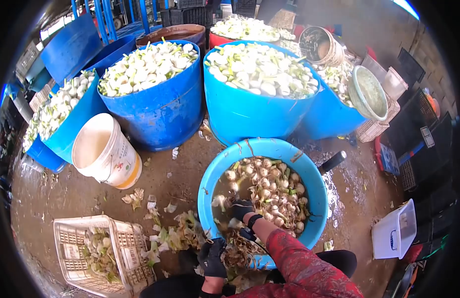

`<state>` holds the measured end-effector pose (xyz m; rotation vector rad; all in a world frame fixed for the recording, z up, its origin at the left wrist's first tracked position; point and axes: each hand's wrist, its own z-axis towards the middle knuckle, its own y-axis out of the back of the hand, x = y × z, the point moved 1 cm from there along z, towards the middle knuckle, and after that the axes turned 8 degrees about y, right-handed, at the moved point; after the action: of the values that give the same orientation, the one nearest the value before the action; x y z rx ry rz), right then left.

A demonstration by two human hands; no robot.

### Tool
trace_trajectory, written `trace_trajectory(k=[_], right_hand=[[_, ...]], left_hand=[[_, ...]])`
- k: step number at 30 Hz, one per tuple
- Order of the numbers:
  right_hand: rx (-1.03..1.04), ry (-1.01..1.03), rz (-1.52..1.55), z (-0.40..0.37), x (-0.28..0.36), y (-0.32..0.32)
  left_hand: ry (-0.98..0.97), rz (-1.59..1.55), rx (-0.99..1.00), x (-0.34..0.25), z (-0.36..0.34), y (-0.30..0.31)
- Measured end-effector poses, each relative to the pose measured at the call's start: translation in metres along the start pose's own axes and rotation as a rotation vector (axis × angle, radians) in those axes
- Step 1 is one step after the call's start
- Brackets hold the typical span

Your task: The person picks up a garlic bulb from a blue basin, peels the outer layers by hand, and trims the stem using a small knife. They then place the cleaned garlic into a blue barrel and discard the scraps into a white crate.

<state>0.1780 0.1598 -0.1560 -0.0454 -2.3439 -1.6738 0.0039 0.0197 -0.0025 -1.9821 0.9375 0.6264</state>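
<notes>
A light blue round tub [317,186] holds murky water and many unpeeled bulbs [269,186] with short stems. My right hand [241,209], in a dark glove, reaches over the tub's left part beside the bulbs; its fingers are hard to make out. At the tub's lower left rim is my left hand [212,258], also gloved in black, with its fingers bent; whatever it may hold is hidden. Peeled skins and leaves [183,233] lie on the ground left of the tub, and brown scraps [240,251] lie near its lower rim.
Large blue tubs [255,116] full of pale bulbs stand across the back. To the left are a white bucket [111,154] and a plastic basket [133,248] with some bulbs inside. A white bin [389,238] stands at right, and a dark cylinder [333,162] is beside the round tub.
</notes>
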Motion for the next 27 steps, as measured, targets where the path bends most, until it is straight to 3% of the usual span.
trace_trajectory(k=[3,4,5,6,7,8,9,10,13,15,16,18,19,21,22,24,25,26,27], right_hand=[[-0.234,0.301,0.017,0.013,-0.036,-0.083],[-0.485,0.31,0.405,0.0,-0.031,-0.066],[-0.07,0.223,0.329,-0.016,-0.022,-0.023],[-0.181,0.508,0.595,-0.015,-0.034,-0.031],[-0.306,0.478,0.694,-0.034,-0.025,-0.007],[-0.218,0.328,0.865,-0.049,-0.014,0.013],[-0.248,0.305,1.16,-0.069,0.003,0.043],[-0.281,0.368,1.252,-0.085,0.014,0.064],[-0.272,0.359,1.386,-0.118,0.035,0.084],[-0.242,0.508,1.207,-0.136,0.052,0.099],[-0.27,0.573,1.092,-0.145,0.065,0.115],[-0.425,0.532,1.38,-0.155,0.07,0.115],[-0.433,0.537,1.38,-0.158,0.069,0.113],[-0.793,0.261,1.524,-0.157,0.055,0.099],[-0.8,0.268,1.523,-0.155,0.045,0.085],[-0.585,0.317,1.734,-0.151,0.028,0.056],[-0.509,0.224,1.452,-0.159,0.045,0.064],[-0.3,0.11,1.497,-0.171,0.058,0.07],[-0.457,0.197,1.414,-0.173,0.073,0.072]], left_hand=[[0.045,0.056,0.006,-0.001,0.002,0.0],[0.072,0.076,-0.002,0.002,0.005,0.003],[0.046,0.122,-0.004,-0.001,0.002,0.001],[-0.007,0.174,0.007,0.005,0.006,0.006],[0.054,0.023,-0.009,0.005,0.006,0.004],[0.043,0.009,0.001,0.01,0.011,0.009],[0.095,-0.007,-0.023,0.01,0.012,0.009],[0.142,0.038,-0.023,0.015,0.018,0.016],[0.283,0.01,-0.012,0.012,0.02,0.018],[0.405,-0.068,0.179,0.01,0.021,0.016],[0.405,-0.061,0.181,0.011,0.02,0.016],[0.295,-0.091,0.294,0.011,0.017,0.014],[0.289,-0.12,0.341,0.007,0.016,0.014],[0.184,-0.088,0.344,0.001,0.01,0.015],[0.085,-0.063,0.342,-0.003,0.007,0.014],[0.055,-0.077,0.365,-0.006,0.0,0.012],[-0.127,0.064,0.304,-0.002,0.0,0.011],[-0.306,0.203,0.238,0.003,0.0,0.011],[-0.331,0.245,0.261,0.007,0.0,0.011]])
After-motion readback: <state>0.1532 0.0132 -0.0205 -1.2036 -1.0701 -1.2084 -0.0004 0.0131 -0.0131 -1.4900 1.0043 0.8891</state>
